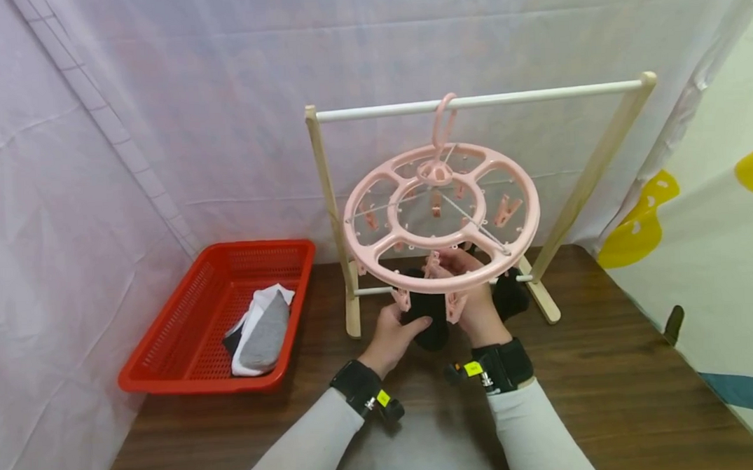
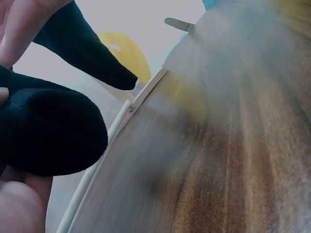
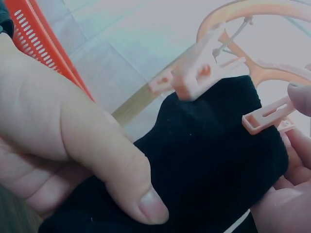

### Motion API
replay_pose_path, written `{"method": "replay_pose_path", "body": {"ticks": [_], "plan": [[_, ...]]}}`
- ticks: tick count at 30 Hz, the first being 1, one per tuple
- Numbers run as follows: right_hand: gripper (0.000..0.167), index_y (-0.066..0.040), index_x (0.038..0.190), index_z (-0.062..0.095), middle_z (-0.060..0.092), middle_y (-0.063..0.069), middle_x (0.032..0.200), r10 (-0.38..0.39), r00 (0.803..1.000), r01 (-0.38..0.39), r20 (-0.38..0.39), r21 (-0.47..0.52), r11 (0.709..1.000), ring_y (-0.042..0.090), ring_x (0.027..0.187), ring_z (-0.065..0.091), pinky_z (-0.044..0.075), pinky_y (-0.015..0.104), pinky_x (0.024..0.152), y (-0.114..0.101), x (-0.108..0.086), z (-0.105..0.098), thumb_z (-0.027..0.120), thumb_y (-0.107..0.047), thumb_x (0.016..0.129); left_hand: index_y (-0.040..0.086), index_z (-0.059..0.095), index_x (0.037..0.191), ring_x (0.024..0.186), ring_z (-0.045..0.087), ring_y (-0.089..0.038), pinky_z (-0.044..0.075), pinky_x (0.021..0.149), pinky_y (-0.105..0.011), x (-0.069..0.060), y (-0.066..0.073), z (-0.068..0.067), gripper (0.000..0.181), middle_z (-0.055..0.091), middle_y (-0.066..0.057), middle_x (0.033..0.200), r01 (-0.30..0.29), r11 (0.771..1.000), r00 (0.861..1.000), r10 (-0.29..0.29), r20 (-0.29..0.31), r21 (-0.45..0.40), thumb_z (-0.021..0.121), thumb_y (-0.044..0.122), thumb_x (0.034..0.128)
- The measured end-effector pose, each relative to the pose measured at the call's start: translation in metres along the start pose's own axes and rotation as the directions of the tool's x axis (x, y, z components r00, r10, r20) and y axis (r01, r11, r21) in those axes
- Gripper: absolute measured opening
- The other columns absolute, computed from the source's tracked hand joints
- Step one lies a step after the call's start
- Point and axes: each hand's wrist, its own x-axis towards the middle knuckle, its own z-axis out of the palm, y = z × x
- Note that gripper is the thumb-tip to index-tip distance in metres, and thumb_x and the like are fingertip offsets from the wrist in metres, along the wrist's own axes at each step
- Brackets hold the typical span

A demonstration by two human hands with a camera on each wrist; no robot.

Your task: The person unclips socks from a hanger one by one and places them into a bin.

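A black sock [image 1: 430, 331] hangs below the near side of a round pink clip hanger [image 1: 367, 255]. My left hand [image 1: 390, 336] holds the sock, its thumb pressed on the cloth in the right wrist view. At the sock's upper edge, my right hand [image 1: 477, 311] pinches a pink clothespin [image 3: 267, 116]. Another pink clothespin [image 3: 194, 77] sits at the same edge; whether it grips the cloth, I cannot tell. A second black sock [image 1: 510, 296] hangs right of my right hand, also seen as a dark sock [image 2: 92, 51] in the left wrist view.
The hanger hooks over the white bar [image 1: 547, 95] of a wooden-legged stand [image 1: 330, 188]. Left of it, a red basket [image 1: 166, 328] holds white and grey socks [image 1: 264, 334] with something dark beneath. Everything stands on a brown wooden table [image 1: 609, 365] before white curtains.
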Motion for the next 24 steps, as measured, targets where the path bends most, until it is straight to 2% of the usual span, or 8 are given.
{"method": "replay_pose_path", "body": {"ticks": [8,13,18,24], "plan": [[0.035,-0.015,0.099,0.077,0.075,-0.002,0.092,-0.003,0.999,0.003,-0.053,-0.014,1.000,0.010,0.082,0.072,0.061,0.023,0.080,0.001,0.000,0.005,0.059,0.014,0.092,-0.006,0.067,0.135,0.114,0.069,-0.012,0.056,0.098,-0.023,0.001,0.002,0.001,0.048,0.072,-0.025,0.132,-0.014,1.000,1.000,0.014,-0.008,-0.009,0.078,0.000,0.0878],[0.033,-0.014,0.098,0.075,0.073,-0.002,0.094,-0.007,0.999,0.009,-0.045,0.035,0.999,0.010,0.083,0.071,0.061,0.024,0.082,0.000,-0.003,0.008,0.059,0.014,0.093,-0.006,0.068,0.132,0.113,0.069,-0.011,0.055,0.099,-0.024,0.002,0.002,-0.002,0.047,0.073,-0.022,0.131,-0.002,1.000,1.000,0.002,-0.005,0.002,0.078,0.003,0.0877],[0.028,-0.013,0.097,0.074,0.073,-0.001,0.092,-0.015,1.000,0.016,-0.025,0.036,0.999,0.010,0.082,0.070,0.060,0.024,0.081,0.000,-0.003,0.009,0.061,0.011,0.094,-0.005,0.071,0.128,0.106,0.069,-0.008,0.055,0.097,-0.025,0.001,0.006,-0.008,0.045,0.076,-0.021,0.125,0.014,0.999,1.000,-0.013,-0.022,0.043,0.081,0.007,0.0853],[0.010,-0.010,0.097,0.075,0.074,0.000,0.089,-0.057,0.998,0.056,0.009,0.085,0.995,0.012,0.081,0.070,0.059,0.023,0.079,-0.001,-0.002,0.009,0.076,-0.001,0.095,-0.006,0.073,0.120,0.103,0.071,-0.009,0.057,0.093,-0.025,0.000,0.009,-0.011,0.038,0.078,-0.022,0.118,-0.015,0.992,1.000,0.012,0.018,0.122,0.082,0.007,0.0856]]}}
